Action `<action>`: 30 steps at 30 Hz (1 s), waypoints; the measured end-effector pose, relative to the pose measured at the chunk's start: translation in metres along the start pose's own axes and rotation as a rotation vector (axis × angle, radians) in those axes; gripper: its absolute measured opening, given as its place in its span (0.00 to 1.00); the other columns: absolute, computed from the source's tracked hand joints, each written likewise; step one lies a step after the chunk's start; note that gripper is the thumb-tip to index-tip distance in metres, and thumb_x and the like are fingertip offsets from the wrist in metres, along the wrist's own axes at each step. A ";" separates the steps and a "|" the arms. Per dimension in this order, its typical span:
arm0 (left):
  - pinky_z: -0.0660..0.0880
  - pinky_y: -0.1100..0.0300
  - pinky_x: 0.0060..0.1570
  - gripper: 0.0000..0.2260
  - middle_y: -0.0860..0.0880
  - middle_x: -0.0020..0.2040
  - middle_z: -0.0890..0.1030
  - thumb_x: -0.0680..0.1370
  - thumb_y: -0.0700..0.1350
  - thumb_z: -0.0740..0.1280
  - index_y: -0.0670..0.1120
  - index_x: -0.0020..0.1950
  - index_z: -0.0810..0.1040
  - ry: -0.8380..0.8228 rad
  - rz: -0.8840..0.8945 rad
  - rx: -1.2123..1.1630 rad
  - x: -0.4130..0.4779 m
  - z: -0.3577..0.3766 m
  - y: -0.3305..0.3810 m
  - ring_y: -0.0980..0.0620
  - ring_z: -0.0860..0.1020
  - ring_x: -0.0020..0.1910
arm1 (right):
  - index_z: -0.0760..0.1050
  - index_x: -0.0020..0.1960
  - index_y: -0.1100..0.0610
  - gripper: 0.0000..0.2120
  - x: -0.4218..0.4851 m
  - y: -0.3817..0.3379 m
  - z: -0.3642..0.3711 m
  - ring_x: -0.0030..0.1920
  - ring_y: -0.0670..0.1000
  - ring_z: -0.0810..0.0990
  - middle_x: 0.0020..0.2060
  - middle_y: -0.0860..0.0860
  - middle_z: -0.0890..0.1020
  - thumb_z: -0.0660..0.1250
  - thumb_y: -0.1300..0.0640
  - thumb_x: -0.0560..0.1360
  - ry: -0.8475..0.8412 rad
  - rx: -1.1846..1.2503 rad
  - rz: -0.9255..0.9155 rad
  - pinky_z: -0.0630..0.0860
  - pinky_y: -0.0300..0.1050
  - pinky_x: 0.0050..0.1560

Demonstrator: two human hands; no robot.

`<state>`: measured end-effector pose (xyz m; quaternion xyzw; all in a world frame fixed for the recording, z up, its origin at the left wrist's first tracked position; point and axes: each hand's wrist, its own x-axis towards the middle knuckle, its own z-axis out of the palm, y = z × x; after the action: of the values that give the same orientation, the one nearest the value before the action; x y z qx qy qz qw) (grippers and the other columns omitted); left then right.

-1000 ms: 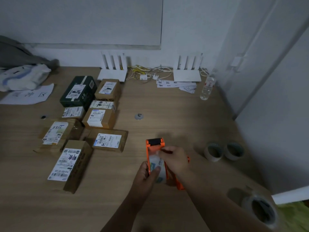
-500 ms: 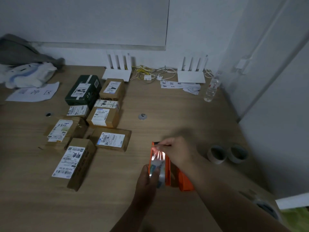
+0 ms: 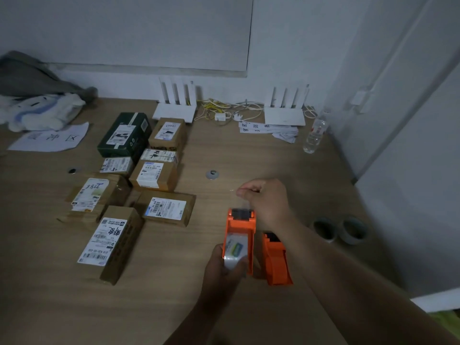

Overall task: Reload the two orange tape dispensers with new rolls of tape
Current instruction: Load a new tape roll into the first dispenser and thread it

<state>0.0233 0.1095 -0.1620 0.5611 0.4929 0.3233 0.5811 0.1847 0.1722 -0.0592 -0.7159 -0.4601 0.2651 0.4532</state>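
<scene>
Between the right hand's (image 3: pixel 266 202) pinched fingers (image 3: pixel 245 191) and the dispenser (image 3: pixel 240 235) gripped by the left hand (image 3: pixel 224 267), the tape (image 3: pixel 242 202) stretches forward; slack could let it stick to itself.

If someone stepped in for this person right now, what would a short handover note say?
Left hand grips the first dispenser, a clear roll already seated in it.
Right hand pinches the tape end just past the dispenser's head, pulled out from the roll.
Second dispenser lies on the table beside it; whether it is loaded cannot be told.
Two spare rolls sit to the right.
Left: finish threading, then check the second.
</scene>
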 end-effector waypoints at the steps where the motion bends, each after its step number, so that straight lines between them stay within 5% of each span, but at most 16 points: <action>1: 0.83 0.50 0.40 0.10 0.44 0.45 0.84 0.74 0.42 0.73 0.46 0.52 0.77 0.000 0.005 0.004 0.001 0.000 0.000 0.47 0.84 0.42 | 0.86 0.40 0.55 0.02 -0.002 -0.001 0.000 0.38 0.44 0.84 0.37 0.49 0.87 0.74 0.59 0.69 -0.003 0.004 -0.003 0.79 0.42 0.46; 10: 0.78 0.54 0.28 0.15 0.37 0.36 0.82 0.72 0.54 0.71 0.42 0.45 0.80 0.094 -0.049 -0.083 0.001 -0.011 -0.005 0.48 0.81 0.31 | 0.85 0.38 0.53 0.01 0.007 -0.023 -0.011 0.28 0.38 0.77 0.27 0.42 0.82 0.75 0.56 0.68 0.077 0.028 -0.009 0.80 0.46 0.42; 15: 0.77 0.58 0.30 0.10 0.42 0.36 0.83 0.73 0.49 0.74 0.44 0.45 0.79 0.074 -0.024 -0.109 -0.009 -0.009 0.007 0.49 0.81 0.32 | 0.82 0.32 0.47 0.08 0.024 -0.025 -0.024 0.28 0.39 0.78 0.27 0.43 0.82 0.76 0.57 0.68 0.060 0.019 0.020 0.81 0.47 0.43; 22: 0.78 0.60 0.30 0.11 0.48 0.35 0.83 0.71 0.51 0.71 0.44 0.46 0.79 0.062 0.038 -0.097 -0.028 -0.005 0.034 0.54 0.82 0.32 | 0.83 0.35 0.54 0.05 0.050 -0.024 -0.029 0.28 0.47 0.77 0.28 0.52 0.82 0.76 0.56 0.68 -0.014 -0.061 0.091 0.78 0.47 0.38; 30: 0.81 0.58 0.31 0.05 0.50 0.42 0.86 0.74 0.47 0.67 0.47 0.46 0.80 0.079 0.104 -0.087 -0.041 -0.004 0.048 0.51 0.85 0.36 | 0.83 0.35 0.55 0.05 0.058 -0.008 -0.023 0.34 0.52 0.82 0.35 0.56 0.86 0.77 0.56 0.68 -0.077 -0.142 0.138 0.83 0.53 0.47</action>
<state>0.0156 0.0807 -0.1068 0.5469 0.4713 0.3961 0.5674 0.2254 0.2164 -0.0391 -0.7655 -0.4446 0.2898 0.3639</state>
